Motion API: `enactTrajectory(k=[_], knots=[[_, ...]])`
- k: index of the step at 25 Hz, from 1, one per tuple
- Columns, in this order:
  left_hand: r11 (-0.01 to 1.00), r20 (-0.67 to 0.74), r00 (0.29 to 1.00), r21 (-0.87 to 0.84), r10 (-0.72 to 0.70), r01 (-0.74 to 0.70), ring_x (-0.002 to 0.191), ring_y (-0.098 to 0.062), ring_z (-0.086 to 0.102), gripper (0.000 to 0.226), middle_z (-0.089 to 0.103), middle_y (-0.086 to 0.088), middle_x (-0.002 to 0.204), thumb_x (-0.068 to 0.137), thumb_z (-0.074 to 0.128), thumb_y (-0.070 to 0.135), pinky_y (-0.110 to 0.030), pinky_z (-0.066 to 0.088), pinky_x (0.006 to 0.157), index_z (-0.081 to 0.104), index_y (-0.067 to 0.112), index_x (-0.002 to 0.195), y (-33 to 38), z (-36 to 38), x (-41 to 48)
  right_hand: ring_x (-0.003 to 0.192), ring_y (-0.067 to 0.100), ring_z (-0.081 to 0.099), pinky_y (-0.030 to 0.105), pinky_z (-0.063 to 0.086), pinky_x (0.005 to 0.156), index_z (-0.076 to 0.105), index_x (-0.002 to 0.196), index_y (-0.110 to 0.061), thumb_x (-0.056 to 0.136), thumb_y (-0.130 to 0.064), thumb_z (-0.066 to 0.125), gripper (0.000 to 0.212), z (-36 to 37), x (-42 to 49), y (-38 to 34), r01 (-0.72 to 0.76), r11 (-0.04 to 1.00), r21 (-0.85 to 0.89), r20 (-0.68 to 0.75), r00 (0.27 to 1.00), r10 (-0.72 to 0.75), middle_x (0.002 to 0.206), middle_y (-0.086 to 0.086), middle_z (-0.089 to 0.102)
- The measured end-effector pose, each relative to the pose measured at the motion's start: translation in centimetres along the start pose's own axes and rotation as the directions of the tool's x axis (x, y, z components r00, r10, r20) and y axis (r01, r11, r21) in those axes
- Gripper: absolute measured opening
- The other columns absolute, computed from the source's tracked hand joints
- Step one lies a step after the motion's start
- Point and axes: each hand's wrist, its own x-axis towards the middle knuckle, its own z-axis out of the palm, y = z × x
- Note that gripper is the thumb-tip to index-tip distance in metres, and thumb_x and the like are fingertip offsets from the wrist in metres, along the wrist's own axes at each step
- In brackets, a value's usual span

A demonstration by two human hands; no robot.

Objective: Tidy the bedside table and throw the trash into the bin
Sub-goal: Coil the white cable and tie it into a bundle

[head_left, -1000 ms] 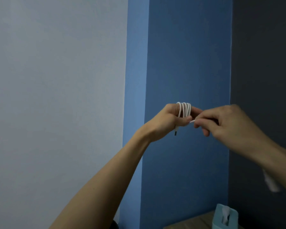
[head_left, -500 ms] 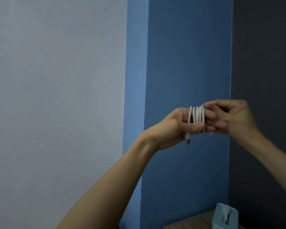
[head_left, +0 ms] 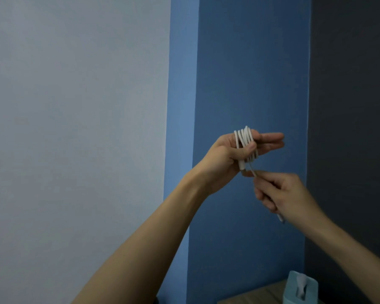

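Head view: the white cable (head_left: 245, 139) is coiled around the left hand's (head_left: 227, 157) outstretched fingers, with the thumb pinning the loops, held up in front of the blue wall (head_left: 250, 73). The right hand (head_left: 283, 194), which was level with the coil half a second ago, has dropped below it. Blurred, it pinches the cable's free end. The hands are close together but apart. A tissue box (head_left: 299, 288) stands on the table (head_left: 250, 298) below.

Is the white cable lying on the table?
No, the cable is wound round the left hand, and the right hand pinches its loose end.
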Motion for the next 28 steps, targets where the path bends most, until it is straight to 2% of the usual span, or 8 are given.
enactTrajectory(k=[5,8,11,14,19,21,23,28], knots=[[0.989,-0.077,0.997,0.141,-0.028,0.038,0.106,-0.025,0.061,0.027,0.059,-0.022,0.116,0.092,0.037,-0.012,-0.026,0.047,0.101,0.054,0.008,0.086,-1.0,-0.5,-0.1,0.037,0.009,0.038,0.016,0.03,0.036,0.07,0.08,-0.003,0.09,-0.018,0.054,0.024,-0.1,-1.4,-1.1,0.052,0.964,-0.262,0.029,0.999,-0.046,0.05,0.013,0.053],[0.972,-0.067,0.997,0.233,-0.025,0.04,0.1,-0.017,0.064,0.026,0.067,-0.011,0.1,0.089,0.043,-0.007,-0.023,0.049,0.098,0.058,0.013,0.083,-1.6,-0.7,0.1,0.042,0.009,0.047,0.016,0.034,0.042,0.071,0.067,-0.013,0.085,-0.03,0.058,0.028,-0.7,-1.8,-2.4,0.152,0.775,-0.614,0.004,0.982,-0.19,0.047,0.004,0.057],[0.961,-0.099,0.994,0.266,-0.044,0.069,0.083,-0.011,0.067,0.021,0.069,-0.002,0.08,0.087,0.046,-0.006,-0.018,0.051,0.084,0.058,0.011,0.082,-1.8,-0.9,0.1,0.051,0.013,0.057,0.027,0.041,0.049,0.073,0.067,-0.021,0.079,-0.028,0.067,0.015,-1.6,-2.4,-4.0,0.203,0.653,-0.729,-0.077,0.925,-0.372,0.051,-0.002,0.063],[0.966,-0.074,0.995,0.246,-0.065,0.081,0.062,-0.009,0.064,0.013,0.062,0.001,0.062,0.078,0.045,-0.002,-0.015,0.049,0.066,0.056,0.005,0.075,-1.3,-0.4,-0.1,0.059,0.007,0.063,0.019,0.048,0.054,0.074,0.07,-0.022,0.069,-0.024,0.076,0.003,-1.9,-2.8,-5.6,0.327,0.748,-0.577,-0.162,0.852,-0.498,0.056,-0.011,0.067],[0.986,-0.055,0.997,0.149,-0.062,0.069,0.052,-0.021,0.059,0.023,0.044,-0.007,0.055,0.083,0.034,0.011,-0.02,0.048,0.059,0.044,0.01,0.063,-0.1,0.7,-0.4,0.051,0.005,0.051,0.011,0.044,0.052,0.072,0.068,-0.026,0.061,-0.043,0.075,0.018,-2.7,-1.1,-4.8,0.343,0.936,-0.081,-0.139,0.926,-0.351,0.057,-0.009,0.065],[0.98,-0.072,0.994,0.177,-0.082,0.093,0.048,-0.02,0.059,0.042,0.042,0.001,0.046,0.096,0.026,0.023,-0.021,0.046,0.058,0.039,0.014,0.057,-0.1,1.0,-0.4,0.055,0.008,0.053,0.015,0.048,0.059,0.071,0.069,-0.026,0.059,-0.056,0.072,0.032,-2.6,-0.3,-3.7,0.292,0.939,0.179,-0.105,0.955,-0.277,0.065,-0.009,0.064],[0.975,-0.107,0.99,0.189,-0.096,0.115,0.042,-0.022,0.059,0.06,0.036,0.004,0.036,0.102,0.02,0.024,-0.024,0.044,0.055,0.038,0.017,0.045,-0.2,1.5,-0.2,0.053,0.016,0.055,0.022,0.05,0.057,0.065,0.064,-0.022,0.073,-0.046,0.061,0.025,-2.0,0.1,-3.2,0.216,0.88,0.422,-0.031,0.974,-0.225,0.069,-0.005,0.062],[0.977,-0.188,0.976,0.159,-0.112,0.143,0.031,-0.023,0.054,0.07,0.028,0.004,0.027,0.101,0.023,0.019,-0.019,0.04,0.041,0.033,0.021,0.032,-0.7,1.8,0.0,0.045,0.019,0.049,0.023,0.043,0.048,0.057,0.067,-0.016,0.078,-0.041,0.051,0.028,-1.3,0.7,-3.5,0.209,0.914,0.348,-0.068,0.978,-0.198,0.058,-0.002,0.055]])
